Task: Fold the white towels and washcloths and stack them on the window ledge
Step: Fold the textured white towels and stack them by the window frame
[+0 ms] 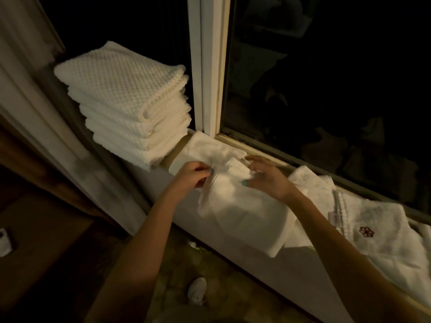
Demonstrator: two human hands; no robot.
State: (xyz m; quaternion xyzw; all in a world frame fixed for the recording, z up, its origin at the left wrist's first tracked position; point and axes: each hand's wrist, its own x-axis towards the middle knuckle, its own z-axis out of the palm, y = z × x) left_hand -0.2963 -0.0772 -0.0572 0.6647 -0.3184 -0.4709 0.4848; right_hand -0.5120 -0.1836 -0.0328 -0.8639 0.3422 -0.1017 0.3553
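A tall stack of folded white waffle towels (130,106) stands at the left end of the window ledge (268,152). A thin white washcloth (235,206) hangs over the ledge's front edge in the middle. My left hand (191,176) pinches its upper left edge. My right hand (268,176) pinches the upper right edge, fingers spread. Under it lies another flat white cloth (205,148). To the right lie more white cloths (373,229), one with a dark red flower emblem.
A dark window pane (326,78) and a white frame post (210,66) rise behind the ledge. A curtain (35,101) hangs at the left. Below are a patterned floor and a white shoe (197,290).
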